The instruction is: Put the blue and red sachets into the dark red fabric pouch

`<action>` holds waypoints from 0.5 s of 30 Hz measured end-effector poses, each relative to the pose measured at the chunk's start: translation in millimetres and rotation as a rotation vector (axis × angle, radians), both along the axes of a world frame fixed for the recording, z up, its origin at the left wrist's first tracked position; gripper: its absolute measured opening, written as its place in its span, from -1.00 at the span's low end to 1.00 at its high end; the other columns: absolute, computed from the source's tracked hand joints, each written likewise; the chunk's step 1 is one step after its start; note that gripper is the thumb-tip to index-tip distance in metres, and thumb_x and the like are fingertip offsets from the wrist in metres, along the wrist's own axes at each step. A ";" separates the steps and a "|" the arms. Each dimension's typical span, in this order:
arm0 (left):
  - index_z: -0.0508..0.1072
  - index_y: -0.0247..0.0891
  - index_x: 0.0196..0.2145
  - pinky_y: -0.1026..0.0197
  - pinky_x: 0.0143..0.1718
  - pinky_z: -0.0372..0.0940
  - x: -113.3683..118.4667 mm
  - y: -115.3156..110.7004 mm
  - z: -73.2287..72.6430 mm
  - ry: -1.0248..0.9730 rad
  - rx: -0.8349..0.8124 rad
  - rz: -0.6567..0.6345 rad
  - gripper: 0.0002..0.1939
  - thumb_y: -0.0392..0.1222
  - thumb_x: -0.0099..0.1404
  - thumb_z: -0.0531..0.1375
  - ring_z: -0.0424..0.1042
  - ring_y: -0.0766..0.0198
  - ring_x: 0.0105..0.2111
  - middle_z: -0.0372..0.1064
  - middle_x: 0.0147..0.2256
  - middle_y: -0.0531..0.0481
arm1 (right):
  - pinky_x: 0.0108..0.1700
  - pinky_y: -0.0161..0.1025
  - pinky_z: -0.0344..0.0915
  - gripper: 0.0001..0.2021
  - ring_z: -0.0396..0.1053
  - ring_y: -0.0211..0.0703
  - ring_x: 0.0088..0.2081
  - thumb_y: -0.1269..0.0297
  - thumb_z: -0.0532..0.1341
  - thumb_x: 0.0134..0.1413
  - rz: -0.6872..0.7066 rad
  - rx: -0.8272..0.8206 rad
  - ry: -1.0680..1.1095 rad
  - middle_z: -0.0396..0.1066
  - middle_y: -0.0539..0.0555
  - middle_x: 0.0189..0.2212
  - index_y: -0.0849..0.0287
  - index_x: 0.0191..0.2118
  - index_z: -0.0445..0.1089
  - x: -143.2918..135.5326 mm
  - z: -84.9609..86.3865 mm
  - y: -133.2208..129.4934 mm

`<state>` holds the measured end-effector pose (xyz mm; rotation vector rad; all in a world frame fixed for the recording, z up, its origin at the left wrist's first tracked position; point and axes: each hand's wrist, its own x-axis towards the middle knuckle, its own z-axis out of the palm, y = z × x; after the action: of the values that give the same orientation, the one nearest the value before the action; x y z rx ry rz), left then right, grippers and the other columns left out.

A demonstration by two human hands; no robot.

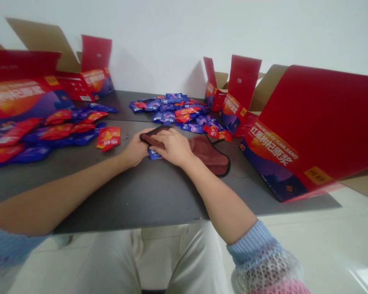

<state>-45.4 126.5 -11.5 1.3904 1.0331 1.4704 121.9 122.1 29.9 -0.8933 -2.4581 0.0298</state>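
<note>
A brown cloth with black edging [209, 155] lies on the dark table, a thin black strap at its upper edge. Brown, black-edged fabric also shows bunched between my hands; whether it is the same piece, I cannot tell. My left hand [135, 148] is closed around the left end of that fabric, fingers mostly hidden. Over its top, my right hand [175, 146] pinches a fold. Just under the right fingers, a blue sachet [154, 154] peeks out, partly covered. Left of my hands lies a red sachet [108, 137], close to the left wrist.
Behind my hands spreads a pile of blue and red sachets [174, 108]; another pile [53, 132] lies at left. Open red boxes stand at left [24, 96] and back right [233, 108]. A large red box [294, 143] leans near the table's right edge.
</note>
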 end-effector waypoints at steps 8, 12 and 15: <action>0.18 -0.17 0.24 0.14 -0.23 0.49 2.1 0.5 13.6 -0.463 -0.291 0.113 -0.39 -0.46 0.26 0.10 0.57 0.18 -0.29 0.52 -0.29 0.02 | -0.06 -0.11 0.26 -0.62 0.19 0.07 0.02 0.08 0.06 0.35 -0.140 -0.052 -0.109 0.35 0.09 0.11 -0.05 0.17 0.41 -4.3 8.8 -0.6; 0.06 -0.29 0.32 -0.01 -0.18 0.51 6.0 -1.4 14.8 -0.473 -0.338 0.038 -0.30 -0.53 0.26 0.10 0.58 0.17 -0.31 0.52 -0.29 -0.04 | 0.00 -0.07 0.25 -0.61 0.23 0.08 0.03 0.06 0.04 0.36 -0.285 -0.090 -0.098 0.35 0.14 0.06 -0.08 0.17 0.41 6.2 7.3 9.5; 0.25 -0.49 0.21 -0.03 -0.16 0.51 6.3 0.4 14.2 -0.368 -0.416 -0.067 -0.43 -0.58 0.24 0.09 0.58 0.13 -0.30 0.53 -0.30 -0.17 | 0.02 -0.05 0.26 -0.56 0.27 0.06 0.03 0.04 0.04 0.35 -0.377 -0.133 -0.077 0.28 0.18 0.09 -0.07 0.27 0.31 10.5 1.6 14.8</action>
<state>-39.1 126.9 2.8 0.8161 0.9735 1.3062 132.4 136.9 31.5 -1.4264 -2.3374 0.0257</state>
